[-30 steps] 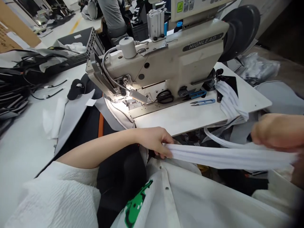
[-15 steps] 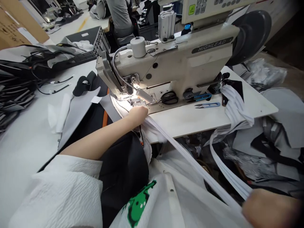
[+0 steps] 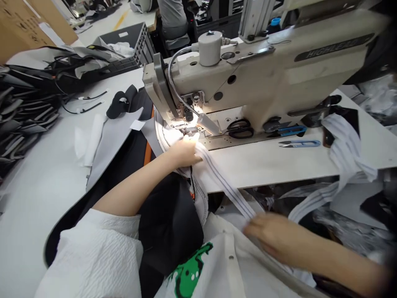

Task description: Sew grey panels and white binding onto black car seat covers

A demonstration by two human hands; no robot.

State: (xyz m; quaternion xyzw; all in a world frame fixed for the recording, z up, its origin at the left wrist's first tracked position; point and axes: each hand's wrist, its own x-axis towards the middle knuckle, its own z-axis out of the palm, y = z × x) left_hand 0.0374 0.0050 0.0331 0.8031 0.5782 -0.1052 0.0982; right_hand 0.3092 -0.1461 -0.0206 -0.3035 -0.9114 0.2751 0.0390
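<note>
A white striped tape (image 3: 228,188) runs from beside the lit needle area of the sewing machine (image 3: 263,78) down to the right. My left hand (image 3: 185,152) holds its upper end near the presser foot, fingers pinched at the strip. My right hand (image 3: 268,234), somewhat blurred, is closed on the tape lower down, above my lap. Black and grey fabric (image 3: 169,219) with a white-edged seam lies under my left forearm and reaches up to the needle. The stitching point is partly hidden by glare and my left hand.
Blue thread snips (image 3: 299,143) and black scissors (image 3: 240,128) lie on the machine bed and table. Stacked dark pieces (image 3: 25,120) and a grey crate (image 3: 136,45) stand at left. More tape (image 3: 344,145) hangs over the table's right side. A person (image 3: 173,18) sits behind.
My right hand has moved left and up along the tape, nearer my left hand. The view has shifted, so the machine appears larger and farther right.
</note>
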